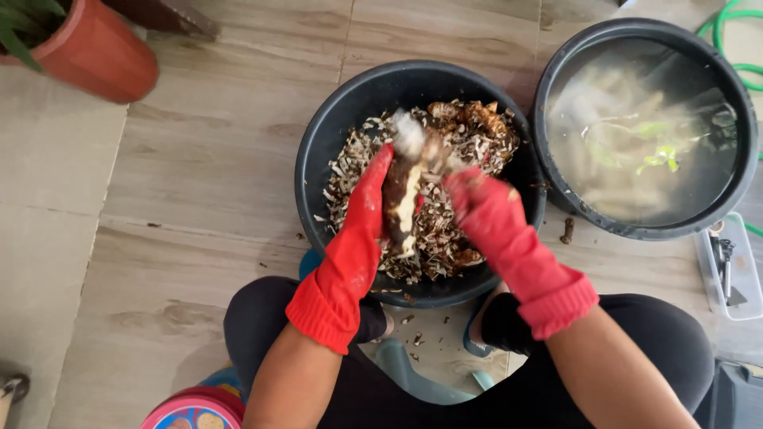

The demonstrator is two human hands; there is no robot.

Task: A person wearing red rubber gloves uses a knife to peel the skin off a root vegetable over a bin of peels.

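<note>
We are sitting low on the tiled floor (199, 199), knees apart, with a pink patterned lid (195, 409) by our left knee. Our left hand (362, 218), in a red rubber glove, is closing its grip around a long root (403, 202) and holding it upright over the near black basin (318, 159). Our right hand (481, 210), gloved the same, is pressing against the upper end of the root; its grip is looking closed, though we cannot tell what tool, if any, it is holding, since that part is blurring.

We are judging the root to be partly peeled: pale flesh is showing along its lower length, while brown skin is clinging to the sides and top. The basin below is holding a thick heap of peelings (469, 139), so a good deal of peeling is looking done.

Farther to the right, a second black basin (743, 103) is holding cloudy water with pale peeled roots (604, 131) soaking in it. Beside it a clear tray (707, 266) is carrying small tools. At far left a terracotta pot (99, 52) is standing; a green hose (735, 24) is curling at far right.
</note>
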